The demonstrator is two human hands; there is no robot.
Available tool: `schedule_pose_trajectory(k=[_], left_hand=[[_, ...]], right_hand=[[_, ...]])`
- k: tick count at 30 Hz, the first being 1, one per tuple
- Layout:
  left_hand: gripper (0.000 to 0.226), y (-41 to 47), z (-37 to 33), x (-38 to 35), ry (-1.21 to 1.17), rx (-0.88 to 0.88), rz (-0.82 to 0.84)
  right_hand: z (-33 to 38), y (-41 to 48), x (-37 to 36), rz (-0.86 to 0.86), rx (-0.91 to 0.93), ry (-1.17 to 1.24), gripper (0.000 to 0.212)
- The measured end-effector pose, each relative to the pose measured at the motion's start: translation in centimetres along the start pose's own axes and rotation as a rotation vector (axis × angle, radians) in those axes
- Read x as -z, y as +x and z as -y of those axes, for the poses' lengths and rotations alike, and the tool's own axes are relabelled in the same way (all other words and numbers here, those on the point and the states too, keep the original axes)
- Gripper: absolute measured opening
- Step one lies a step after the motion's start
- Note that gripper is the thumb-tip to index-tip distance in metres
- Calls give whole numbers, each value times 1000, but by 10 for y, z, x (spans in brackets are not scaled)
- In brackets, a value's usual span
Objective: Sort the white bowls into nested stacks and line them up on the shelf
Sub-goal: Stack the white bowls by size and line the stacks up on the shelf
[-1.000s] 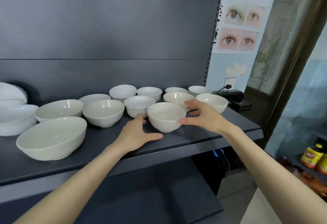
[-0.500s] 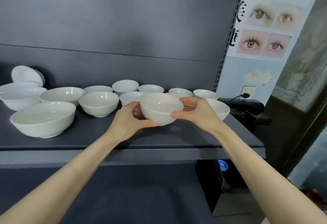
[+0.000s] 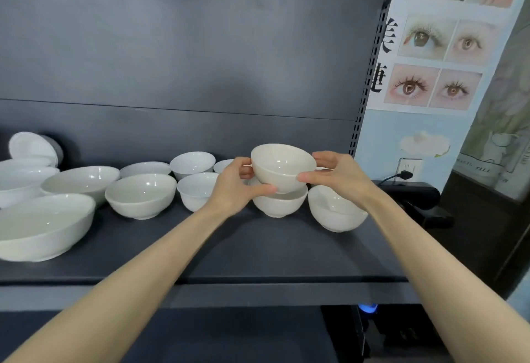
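Both hands are clamping onto one small white ceramic bowl (image 3: pixel 282 166), holding it in the air over the right half of the dark grey shelf (image 3: pixel 229 248). The left hand (image 3: pixel 233 187) is gripping the bowl's left wall, thumb across the near side and fingers tucked behind; the right hand (image 3: pixel 341 176) is gripping the right wall, thumb on the near side and fingers wrapping round the back; the bowl is tipping slightly, mouth upward.

Directly beneath it a second small white bowl (image 3: pixel 279 203) is standing upright on the shelf; the held bowl's foot is hanging right at that rim, and I cannot tell whether the two are touching. A third small white bowl (image 3: pixel 335 213) is sitting just beside them toward the shelf's right edge, partly behind the right wrist.

Running leftward, a fourth small white bowl (image 3: pixel 196 194) is sitting just beside the left hand; then a medium white bowl (image 3: pixel 140 194); then a wide white bowl (image 3: pixel 80 183); the largest white bowl (image 3: pixel 43 227) is sitting near the front-left corner. More white bowls are lining the back edge, and a white dish (image 3: pixel 31 147) is standing propped on its edge at the back-left corner.

Beyond the right edge, a poster of eye photographs (image 3: pixel 436 61) is hanging on the wall; a black plug (image 3: pixel 405 174) is sitting in a wall socket below it.
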State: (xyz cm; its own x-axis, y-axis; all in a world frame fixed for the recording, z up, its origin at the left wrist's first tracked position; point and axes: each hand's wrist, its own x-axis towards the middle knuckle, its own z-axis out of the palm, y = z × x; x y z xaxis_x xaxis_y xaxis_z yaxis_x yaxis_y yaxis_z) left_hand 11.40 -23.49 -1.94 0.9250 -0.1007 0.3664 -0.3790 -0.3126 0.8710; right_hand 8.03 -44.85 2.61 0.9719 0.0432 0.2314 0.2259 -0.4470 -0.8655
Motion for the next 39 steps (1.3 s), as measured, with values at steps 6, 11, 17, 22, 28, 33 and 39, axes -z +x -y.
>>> schedule_pose_trajectory(k=[6,11,17,22,28,33,39], left_hand=[[76,15,19,-8,60,15,137],[70,13,25,-16,129,-17,160],[67,13,30,-18,117,-25,153],[59,11,36,-18,98,-2,129],[58,8,42,-21,61,12,108],[66,6,39,-23,2,51,82],[109,4,39,-25,-34,80,97]], right_hand=[[-21,22,1,39,-78,-53,50],[-30,28,3,78,-113,-53,43],[-38,38,2,139,-141,-50,48],[-40,39,1,172,-120,-102,49],[-42,36,1,194,-106,-100,41],[-38,30,-1,183,-75,-90,66],[-38,26,10,138,-59,-157,74]])
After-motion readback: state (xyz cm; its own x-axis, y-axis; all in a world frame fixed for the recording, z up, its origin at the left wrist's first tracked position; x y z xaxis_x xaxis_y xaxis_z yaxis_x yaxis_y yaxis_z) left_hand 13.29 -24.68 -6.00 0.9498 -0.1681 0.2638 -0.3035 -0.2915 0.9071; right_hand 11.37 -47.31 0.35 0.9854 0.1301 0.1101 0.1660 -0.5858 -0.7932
